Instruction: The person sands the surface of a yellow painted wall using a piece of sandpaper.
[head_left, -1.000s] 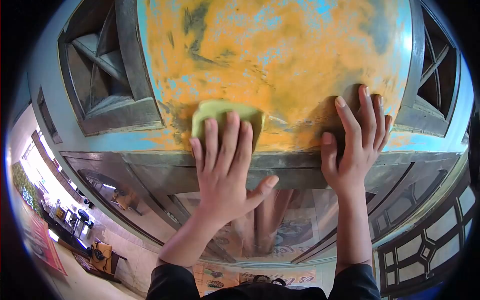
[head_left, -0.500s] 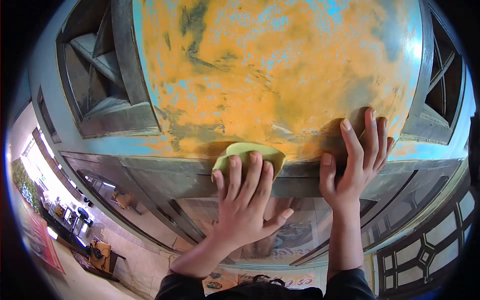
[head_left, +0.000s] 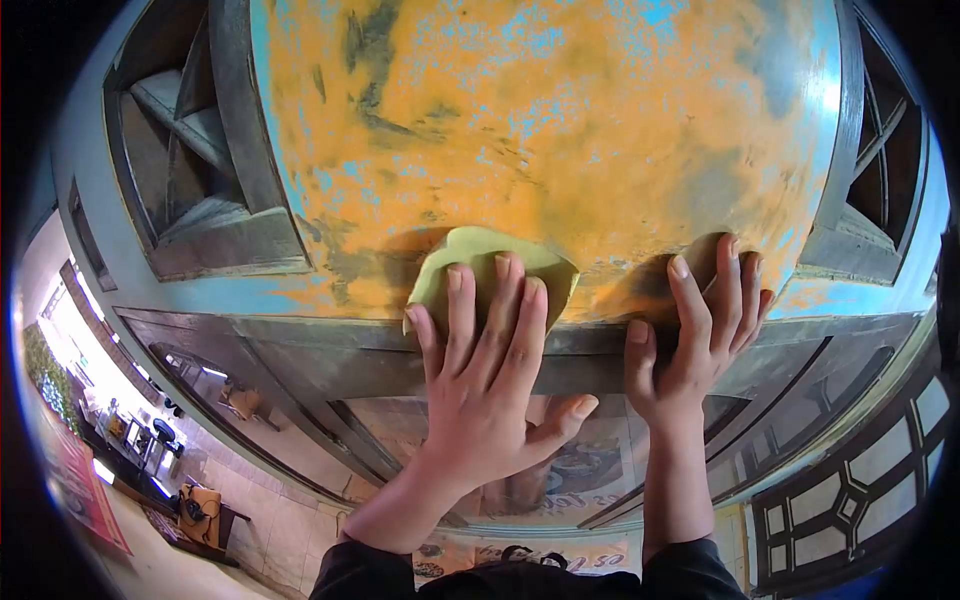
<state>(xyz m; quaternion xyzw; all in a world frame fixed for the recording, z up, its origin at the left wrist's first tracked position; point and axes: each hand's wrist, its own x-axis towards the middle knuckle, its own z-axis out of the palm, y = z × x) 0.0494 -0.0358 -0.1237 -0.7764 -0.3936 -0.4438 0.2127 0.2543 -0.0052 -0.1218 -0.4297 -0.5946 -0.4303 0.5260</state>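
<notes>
My left hand (head_left: 478, 385) holds a yellow-green sheet of sandpaper (head_left: 480, 245) pressed under its fingers against the panel. Its fingers lie nearly straight over the sheet, with the thumb stuck out to the right. The sheet's upper edge bends slightly away from the surface. To the right, my right hand (head_left: 690, 350) is open, its spread fingertips touching the lower part of the panel and its thumb by the dark wooden rail (head_left: 580, 362). The wide panel (head_left: 620, 180) has patchy orange paint, with blue flecks and dark worn spots.
Dark wooden frames with crossed slats (head_left: 185, 130) flank the panel. Glass panes below the rail show reflections. A patterned dark grille (head_left: 850, 500) stands at lower right. At lower left are a brown bag (head_left: 198, 512) and a red banner (head_left: 85, 480).
My left hand has slid the sandpaper up from the rail onto the orange panel. My right hand has shifted slightly down and left in view.
</notes>
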